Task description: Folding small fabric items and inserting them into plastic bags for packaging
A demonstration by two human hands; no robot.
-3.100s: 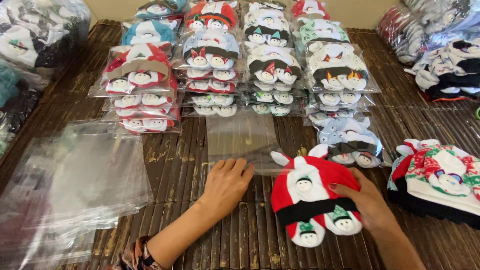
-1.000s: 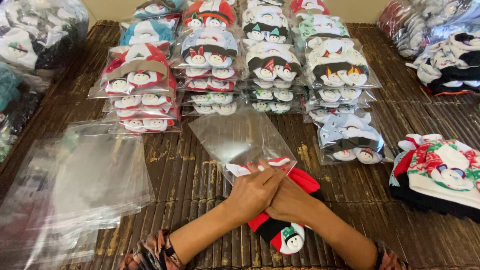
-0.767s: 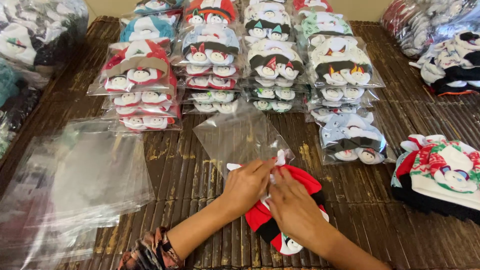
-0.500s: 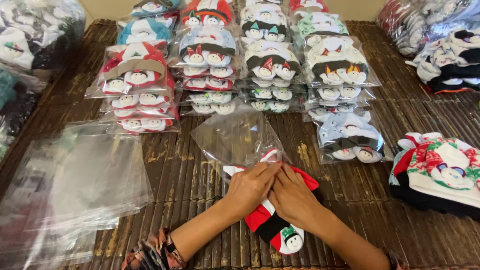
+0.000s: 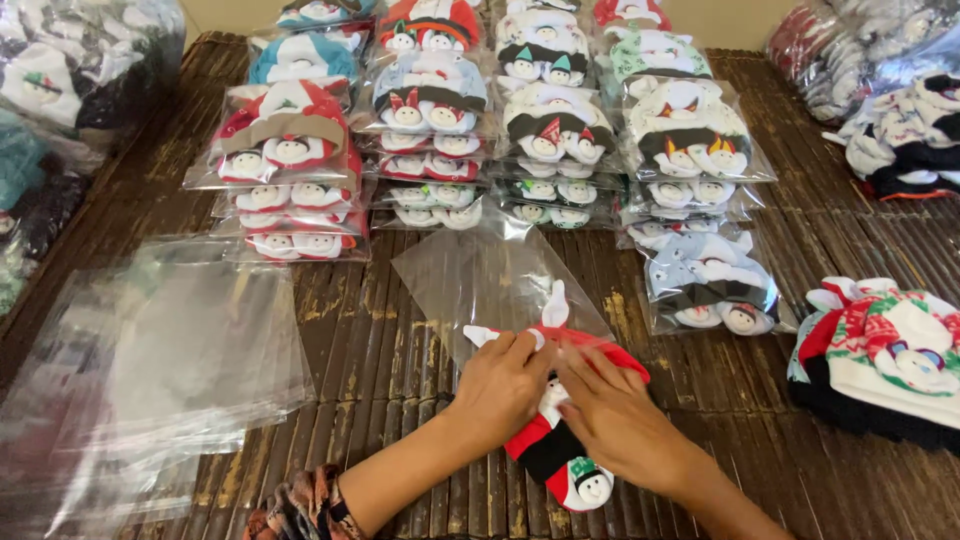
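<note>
A folded red knit hat (image 5: 560, 455) with white ears and small snowman faces lies on the dark slatted mat (image 5: 400, 340). Its top end sits partly inside the mouth of a clear plastic bag (image 5: 490, 285) that stretches away from me. My left hand (image 5: 500, 385) grips the bag's open edge and the hat on the left side. My right hand (image 5: 610, 415) presses on the hat from the right, fingers at the bag's mouth. The hat's lower end with a snowman face sticks out toward me.
Rows of bagged hats (image 5: 430, 110) are stacked across the far side. A pile of empty clear bags (image 5: 150, 370) lies at the left. Loose unbagged hats (image 5: 885, 360) sit at the right; more bagged goods (image 5: 60, 70) fill the far corners.
The hat, first flat and unfolded under my right hand, got folded and its top end pushed into the clear bag. Over the last second both hands stayed at the bag's mouth.
</note>
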